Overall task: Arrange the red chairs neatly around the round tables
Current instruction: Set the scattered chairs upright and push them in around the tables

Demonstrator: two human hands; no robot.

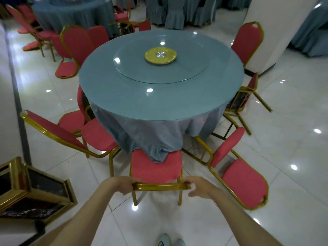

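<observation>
Your left grip holds one end of the gold top rail of the red chair; the right grip touches the other end (closed or not, I cannot tell). The chair is tucked against the round desk. Its frame seems stiff, light and smooth: hold both corners.

Two forearms are bare along all their visible length. The left hand and the right hand are bare too. At the bottom edge are two light sport shoes, the left one pale green-white with a dark mark.
</observation>
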